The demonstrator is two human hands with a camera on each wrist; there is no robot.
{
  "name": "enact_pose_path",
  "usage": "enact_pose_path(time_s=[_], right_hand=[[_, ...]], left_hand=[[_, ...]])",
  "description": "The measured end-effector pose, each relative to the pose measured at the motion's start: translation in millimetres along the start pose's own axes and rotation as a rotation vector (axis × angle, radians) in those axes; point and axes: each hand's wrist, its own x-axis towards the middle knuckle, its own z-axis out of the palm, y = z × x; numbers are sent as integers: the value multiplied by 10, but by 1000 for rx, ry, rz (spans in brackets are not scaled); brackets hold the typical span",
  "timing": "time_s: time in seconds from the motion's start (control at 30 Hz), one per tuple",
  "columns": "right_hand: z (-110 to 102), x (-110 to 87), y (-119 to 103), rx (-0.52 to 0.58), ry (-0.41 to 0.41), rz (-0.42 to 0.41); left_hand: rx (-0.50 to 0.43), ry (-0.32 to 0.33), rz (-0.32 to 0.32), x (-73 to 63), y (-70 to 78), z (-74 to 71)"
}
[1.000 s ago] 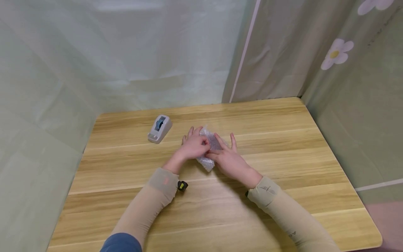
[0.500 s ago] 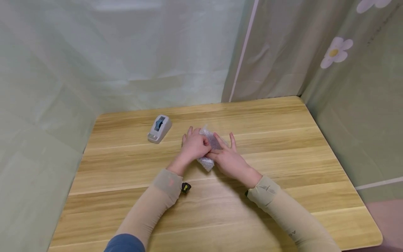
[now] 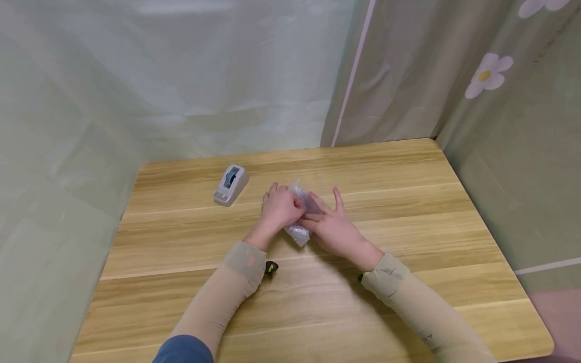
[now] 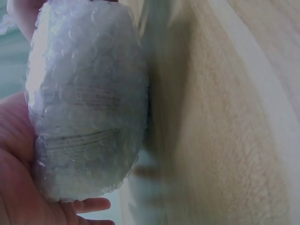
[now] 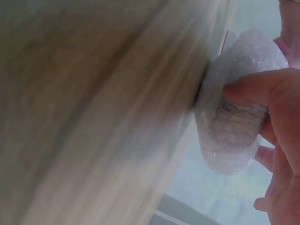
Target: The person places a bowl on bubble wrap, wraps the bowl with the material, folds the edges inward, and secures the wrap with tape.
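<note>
A small bubble-wrapped package (image 3: 298, 235) rests on the wooden table between both hands. My left hand (image 3: 279, 207) grips its left side and top, the thumb and forefinger bent close together over the wrap. From the right, my right hand (image 3: 339, 233) holds the package, its thumb pressed along the near side and some fingers laid across the top; the little finger sticks up. The left wrist view shows the package's bubbled end (image 4: 89, 103) with dark lines showing through. In the right wrist view the thumb (image 5: 255, 88) lies flat against the wrap. What is inside is hidden.
A pale tape dispenser (image 3: 230, 185) with a blue roll stands at the back left of the table (image 3: 408, 201). Hanging curtains (image 3: 236, 75) enclose the table's back and sides. A small black device (image 3: 271, 268) sits at the left wrist.
The left forearm and wrist have shifted slightly to the right, and the left fingertips have edged closer to the right hand. The package stays in nearly the same place.
</note>
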Motion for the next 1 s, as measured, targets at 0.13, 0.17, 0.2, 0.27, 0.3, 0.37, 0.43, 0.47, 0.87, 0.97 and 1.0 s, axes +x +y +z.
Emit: enact_pose_path(time_s=[0.13,0.17,0.2,0.27,0.3,0.37,0.43,0.47,0.87,0.97,1.0], right_hand=[[-15,-20,18,1,40,9],[-16,-23,17,-1,41,14],[-18,-25,14,-3,40,19],[-20,-28,2,-19,34,29],[-21,-27,-6,-24,29,35],[-22,-21,-23,-38,19,44],[-23,-7,-44,-55,11,54],[-23,2,-56,-63,3,60],[25,50,-146,-190,-3,93],[22,56,-148,-191,-4,93],[21,59,-149,-188,-3,93]], left_hand=[[-15,1,-5,-7,-7,3],[-18,-1,-6,-9,-8,3],[-22,-1,-5,-9,-8,1],[-25,-2,-3,-17,-7,-5],[-29,-2,-1,-22,-6,-9],[-36,-4,0,-31,-3,-18],[-42,-6,-2,-42,0,-28],[-45,-9,0,-44,-1,-31],[-34,-31,-23,-63,11,-79],[-37,-30,-35,-62,14,-103],[-34,-29,-37,-58,10,-108]])
